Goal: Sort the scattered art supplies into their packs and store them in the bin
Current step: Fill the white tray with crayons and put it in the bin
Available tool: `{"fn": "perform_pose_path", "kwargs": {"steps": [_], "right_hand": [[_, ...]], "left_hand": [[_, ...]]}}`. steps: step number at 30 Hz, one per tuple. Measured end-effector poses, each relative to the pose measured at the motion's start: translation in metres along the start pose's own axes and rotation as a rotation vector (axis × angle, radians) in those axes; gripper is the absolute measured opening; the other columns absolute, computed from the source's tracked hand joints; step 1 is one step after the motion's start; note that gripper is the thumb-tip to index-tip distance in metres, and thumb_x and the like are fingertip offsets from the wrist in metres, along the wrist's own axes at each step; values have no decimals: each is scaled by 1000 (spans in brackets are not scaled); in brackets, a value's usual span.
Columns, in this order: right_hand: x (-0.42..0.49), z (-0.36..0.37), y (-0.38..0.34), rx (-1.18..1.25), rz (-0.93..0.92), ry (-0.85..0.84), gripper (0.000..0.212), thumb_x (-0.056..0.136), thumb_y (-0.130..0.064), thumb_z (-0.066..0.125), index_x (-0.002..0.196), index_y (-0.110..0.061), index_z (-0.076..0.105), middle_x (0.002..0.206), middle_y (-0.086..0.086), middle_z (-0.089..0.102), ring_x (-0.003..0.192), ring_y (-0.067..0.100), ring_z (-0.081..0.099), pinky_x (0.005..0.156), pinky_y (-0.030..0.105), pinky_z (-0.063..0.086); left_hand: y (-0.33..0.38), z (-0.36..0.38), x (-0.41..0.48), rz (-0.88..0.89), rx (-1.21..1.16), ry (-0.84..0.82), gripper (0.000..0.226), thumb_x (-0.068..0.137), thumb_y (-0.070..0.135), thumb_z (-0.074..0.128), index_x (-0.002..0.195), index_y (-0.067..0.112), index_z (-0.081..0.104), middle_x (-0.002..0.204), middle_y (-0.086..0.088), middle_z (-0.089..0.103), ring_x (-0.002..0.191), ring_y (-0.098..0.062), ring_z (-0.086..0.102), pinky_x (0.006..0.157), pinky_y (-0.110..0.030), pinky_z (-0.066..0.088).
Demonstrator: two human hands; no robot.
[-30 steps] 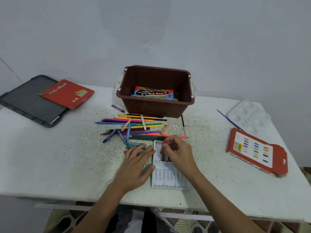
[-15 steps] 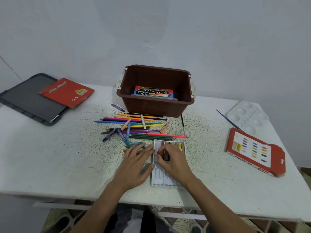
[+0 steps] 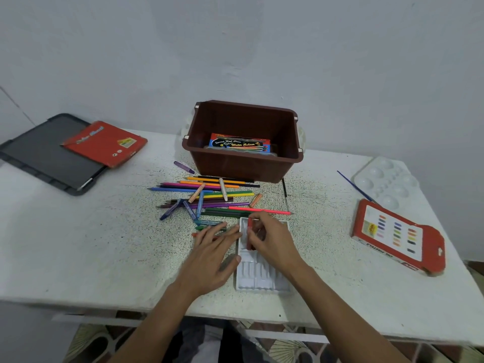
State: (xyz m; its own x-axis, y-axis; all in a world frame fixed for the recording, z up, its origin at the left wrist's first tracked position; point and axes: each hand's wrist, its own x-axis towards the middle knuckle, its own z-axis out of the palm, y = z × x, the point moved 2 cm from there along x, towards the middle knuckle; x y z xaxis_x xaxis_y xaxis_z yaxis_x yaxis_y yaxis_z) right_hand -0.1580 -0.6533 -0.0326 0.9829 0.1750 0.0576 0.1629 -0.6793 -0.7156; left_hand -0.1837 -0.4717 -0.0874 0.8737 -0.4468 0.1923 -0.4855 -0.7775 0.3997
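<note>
Tabletop point(image 3: 104, 244), right hand point(image 3: 272, 239) around crayon point(image 3: 250, 231)

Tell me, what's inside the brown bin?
A paint box with "Water Colour" on its lid lies inside the bin. A grey thing sits under it, too covered to name. The bin's front wall hides the rest of the floor.

A single wide-angle view is taken from head height above the near edge of the table point(image 3: 91, 244), directed forward and down. The bin point(image 3: 243, 166) by the far edge is centred; nearly the whole tabletop is covered, the wall point(image 3: 235, 48) behind included.
</note>
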Motion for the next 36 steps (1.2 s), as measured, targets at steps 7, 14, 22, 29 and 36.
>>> {"fn": "perform_pose_path", "kwargs": {"steps": [7, 14, 22, 29, 36], "right_hand": [[6, 10, 8, -197, -27, 121, 30, 91, -23, 65, 119, -14, 64, 106, 5, 63, 95, 21, 52, 86, 36, 45], [4, 18, 17, -280, -147, 172, 9, 87, -19, 70, 95, -15, 69, 93, 3, 54, 84, 21, 49, 70, 40, 47], [-3, 23, 22, -325, -163, 212, 9, 90, -22, 65, 88, -17, 72, 94, 0, 57, 85, 19, 47, 73, 39, 45], [2, 16, 21, -305, -181, 172, 12, 89, -23, 65, 83, -16, 71, 92, -1, 56, 87, 15, 43, 75, 33, 42], [30, -1, 23, -303, -81, 238, 15, 90, -10, 62, 101, -11, 72, 91, 6, 64, 81, 22, 52, 73, 36, 44]], "left_hand": [[0, 0, 0, -7, -3, -2, 52, 100, 56, 34, 146, 31, 40, 154, 17, 36, 148, -7, 16, 119, -39, 12], [1, -1, 0, -5, -8, 0, 52, 101, 55, 35, 147, 32, 39, 154, 17, 36, 148, -8, 16, 118, -40, 13], [1, -1, 0, -4, -9, 9, 53, 100, 56, 33, 146, 32, 40, 153, 17, 38, 148, -7, 16, 118, -42, 16], [0, 0, 0, 3, -15, 21, 53, 100, 57, 33, 146, 31, 41, 153, 16, 39, 147, -8, 17, 117, -43, 17], [-2, 3, 1, -8, -7, 34, 56, 99, 58, 32, 145, 27, 43, 154, 13, 38, 147, -9, 18, 117, -44, 17]]}}
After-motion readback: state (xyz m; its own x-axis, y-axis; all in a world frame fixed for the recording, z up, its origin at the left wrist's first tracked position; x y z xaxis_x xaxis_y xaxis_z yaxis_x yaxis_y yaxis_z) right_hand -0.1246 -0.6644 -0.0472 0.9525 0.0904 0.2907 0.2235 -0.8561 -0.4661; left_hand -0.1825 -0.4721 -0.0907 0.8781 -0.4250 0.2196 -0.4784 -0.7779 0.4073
